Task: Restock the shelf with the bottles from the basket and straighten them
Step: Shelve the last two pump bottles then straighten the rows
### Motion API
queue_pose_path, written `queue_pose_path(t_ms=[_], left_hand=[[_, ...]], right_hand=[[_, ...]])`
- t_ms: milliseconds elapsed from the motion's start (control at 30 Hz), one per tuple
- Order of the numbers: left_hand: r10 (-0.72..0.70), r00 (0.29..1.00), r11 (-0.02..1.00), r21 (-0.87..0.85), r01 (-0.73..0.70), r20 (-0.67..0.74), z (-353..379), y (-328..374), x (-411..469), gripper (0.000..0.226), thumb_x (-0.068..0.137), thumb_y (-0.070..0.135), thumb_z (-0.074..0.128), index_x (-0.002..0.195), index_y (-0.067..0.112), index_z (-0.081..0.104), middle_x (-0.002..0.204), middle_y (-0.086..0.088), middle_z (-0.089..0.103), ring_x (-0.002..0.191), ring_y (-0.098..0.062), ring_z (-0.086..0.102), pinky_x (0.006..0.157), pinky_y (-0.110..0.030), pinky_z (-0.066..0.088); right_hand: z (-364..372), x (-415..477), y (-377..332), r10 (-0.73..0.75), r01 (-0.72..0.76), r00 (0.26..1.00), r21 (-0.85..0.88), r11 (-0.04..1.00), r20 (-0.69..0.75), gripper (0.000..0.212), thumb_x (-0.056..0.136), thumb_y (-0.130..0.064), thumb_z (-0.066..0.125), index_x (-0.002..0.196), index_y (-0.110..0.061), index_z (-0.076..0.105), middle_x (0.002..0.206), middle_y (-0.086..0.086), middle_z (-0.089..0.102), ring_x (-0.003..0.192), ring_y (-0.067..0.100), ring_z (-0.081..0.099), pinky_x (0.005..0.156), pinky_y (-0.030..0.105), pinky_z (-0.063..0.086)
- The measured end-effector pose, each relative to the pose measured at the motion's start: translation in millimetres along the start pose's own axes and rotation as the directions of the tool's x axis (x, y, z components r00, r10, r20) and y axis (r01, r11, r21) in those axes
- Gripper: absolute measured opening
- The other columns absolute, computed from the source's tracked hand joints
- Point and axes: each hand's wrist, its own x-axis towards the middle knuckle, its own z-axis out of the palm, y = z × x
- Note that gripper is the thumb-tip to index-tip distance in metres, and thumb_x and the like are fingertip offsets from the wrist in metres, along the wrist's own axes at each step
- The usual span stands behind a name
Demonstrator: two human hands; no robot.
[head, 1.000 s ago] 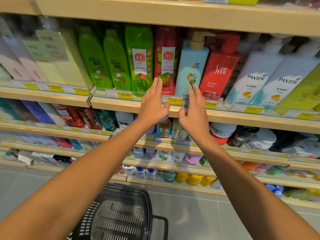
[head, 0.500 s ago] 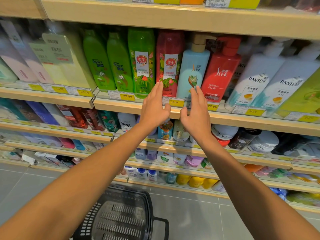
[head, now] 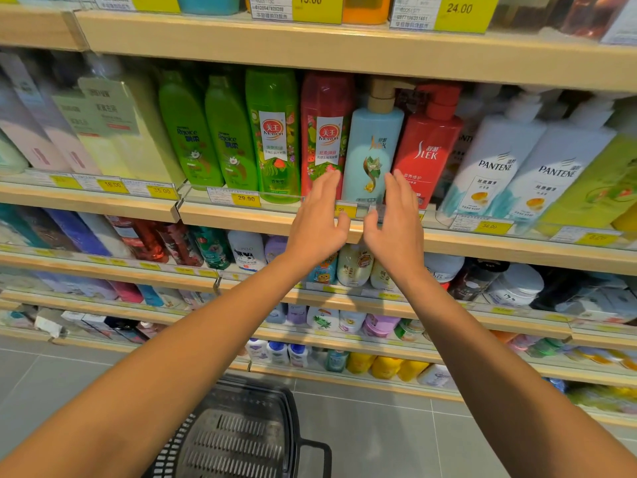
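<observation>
A light blue pump bottle stands upright on the wooden shelf, between a red Meiwang bottle and a red Slek pump bottle. My left hand and my right hand are raised flat in front of the shelf edge, one at each side of the blue bottle's base. Fingers are extended and hold nothing. The black basket stands on the floor below, and I see no bottles in the part that shows.
Green Rejoice bottles and a green Meiwang bottle stand left of the red one. White Pantene pump bottles stand to the right. Lower shelves hold several smaller bottles and jars. Grey tiled floor lies beside the basket.
Both hands have slid a little to the right along the shelf edge and now flank the blue bottle. The view has shifted slightly.
</observation>
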Motion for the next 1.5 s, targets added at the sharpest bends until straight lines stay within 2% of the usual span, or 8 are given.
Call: queue_pose_path(t_ms=[133,233,567,900,1000,1200,1367,1500], left_hand=[[0.085,0.994,0.994,0.059,-0.089,0.073,18.8,13.1,1.9,0.065,0.091,0.013,0.047,0.150,0.020,0.020,0.159,-0.005,0.005,0.145,-0.024,0.017,0.106,-0.041,0.039],[0.067,0.997,0.995,0.068,-0.069,0.035,32.7,19.0,4.0,0.063,0.092,0.010,0.047,0.149,0.022,0.023,0.159,-0.010,0.000,0.144,-0.029,0.016,0.104,-0.043,0.042],[-0.073,0.994,0.997,-0.013,0.072,-0.077,55.4,30.5,5.9,0.055,0.091,0.007,0.046,0.142,0.027,0.039,0.159,-0.010,-0.005,0.144,-0.030,0.015,0.100,-0.037,0.040],[-0.068,0.997,0.997,-0.042,0.066,-0.048,52.4,30.1,8.7,0.058,0.089,0.008,0.050,0.142,0.027,0.039,0.158,-0.007,-0.002,0.140,-0.028,0.025,0.093,-0.031,0.043],[-0.074,0.996,0.996,-0.056,0.071,-0.057,52.8,30.3,9.4,0.057,0.090,0.008,0.049,0.142,0.026,0.039,0.159,-0.005,0.000,0.135,-0.027,0.032,0.085,-0.038,0.053],[-0.062,0.994,0.997,-0.054,0.058,-0.085,56.9,24.7,9.2,0.053,0.090,0.008,0.048,0.141,0.024,0.039,0.157,-0.005,0.005,0.144,-0.024,0.020,0.086,-0.032,0.051],[0.077,0.992,0.996,0.059,-0.072,-0.099,58.0,29.5,5.1,0.047,0.085,0.006,0.050,0.132,0.011,0.046,0.142,-0.011,0.034,0.127,-0.025,0.038,0.096,-0.043,0.045],[0.074,0.993,0.997,0.039,-0.071,-0.095,60.5,38.1,8.5,0.048,0.086,0.006,0.049,0.134,0.009,0.044,0.141,-0.010,0.036,0.128,-0.023,0.037,0.098,-0.039,0.044]], right_hand=[[-8.5,-0.6,14.3,0.015,-0.023,0.993,-0.063,0.998,-0.119,0.059,0.084,-0.011,0.046,0.141,-0.002,0.034,0.153,0.016,0.026,0.140,0.031,0.025,0.111,0.040,0.029],[-14.7,-1.1,28.3,0.068,-0.081,0.984,-0.074,0.994,-0.162,0.058,0.085,-0.008,0.046,0.141,-0.004,0.034,0.152,0.019,0.024,0.138,0.034,0.026,0.106,0.042,0.035],[-17.5,-2.2,60.4,0.108,-0.108,0.994,0.013,0.994,-0.009,0.060,0.091,-0.012,0.043,0.148,-0.023,0.026,0.157,0.012,0.019,0.135,0.029,0.037,0.089,0.034,0.044],[-18.2,4.6,63.6,0.126,-0.121,0.991,0.086,0.989,-0.050,0.057,0.089,-0.012,0.045,0.144,-0.020,0.033,0.155,0.007,0.027,0.136,0.023,0.037,0.100,0.034,0.040],[-17.9,7.6,65.4,0.147,-0.136,0.985,0.117,0.984,-0.089,0.051,0.091,-0.013,0.045,0.141,-0.012,0.035,0.150,0.006,0.035,0.132,0.021,0.041,0.101,0.035,0.041],[-18.3,15.4,65.8,0.185,-0.174,0.975,0.091,0.980,-0.123,0.051,0.096,-0.025,0.046,0.142,-0.010,0.032,0.141,0.006,0.047,0.122,0.024,0.050,0.090,0.035,0.045],[-15.2,26.3,68.0,0.246,-0.237,0.958,0.072,0.969,-0.149,0.052,0.095,-0.035,0.049,0.139,-0.012,0.037,0.128,0.004,0.059,0.111,0.024,0.058,0.082,0.037,0.048],[-13.2,35.5,69.0,0.298,-0.295,0.948,0.042,0.955,-0.112,0.051,0.090,-0.045,0.055,0.128,-0.014,0.040,0.116,0.002,0.063,0.101,0.025,0.061,0.072,0.035,0.044]])
